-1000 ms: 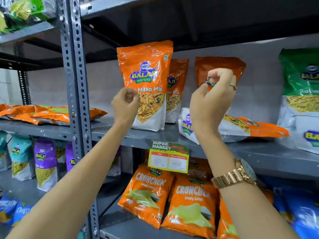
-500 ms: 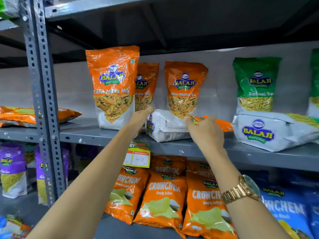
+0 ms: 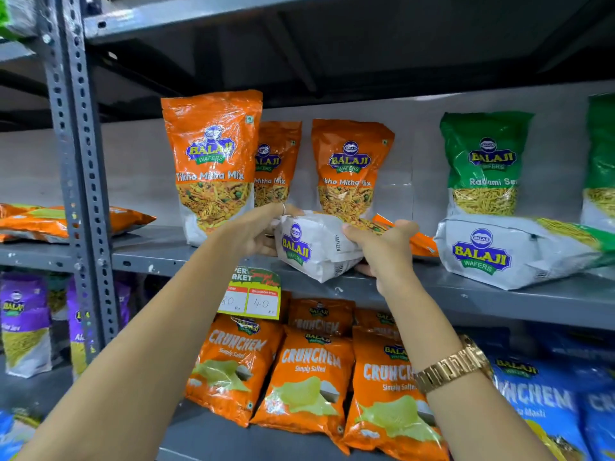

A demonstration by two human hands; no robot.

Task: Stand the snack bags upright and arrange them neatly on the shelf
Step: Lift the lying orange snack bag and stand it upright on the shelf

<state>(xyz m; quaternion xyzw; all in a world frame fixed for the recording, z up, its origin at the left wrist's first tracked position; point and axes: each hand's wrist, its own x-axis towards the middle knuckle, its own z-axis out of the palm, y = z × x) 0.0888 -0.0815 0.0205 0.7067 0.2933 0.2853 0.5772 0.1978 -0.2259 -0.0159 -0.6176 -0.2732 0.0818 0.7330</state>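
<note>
Three orange Tikha Mitha Mix bags stand upright on the grey shelf (image 3: 499,301): one in front (image 3: 213,161), one behind it (image 3: 276,164) and one to the right (image 3: 349,168). A fourth orange bag (image 3: 312,247) lies flat with its white bottom facing me. My left hand (image 3: 253,231) grips its left side and my right hand (image 3: 382,247) grips its right side. A green Ratlami Sev bag (image 3: 486,161) stands further right, with another green bag (image 3: 506,251) lying flat in front of it.
A perforated steel post (image 3: 76,181) splits the shelving at left. Flat orange bags (image 3: 66,221) lie beyond it. A price tag (image 3: 249,294) hangs on the shelf edge. Crunchem bags (image 3: 309,371) fill the shelf below, purple bags (image 3: 23,324) at lower left.
My right hand has come down from the upright right-hand bag, and both hands have closed on the flat bag. The view has shifted right.
</note>
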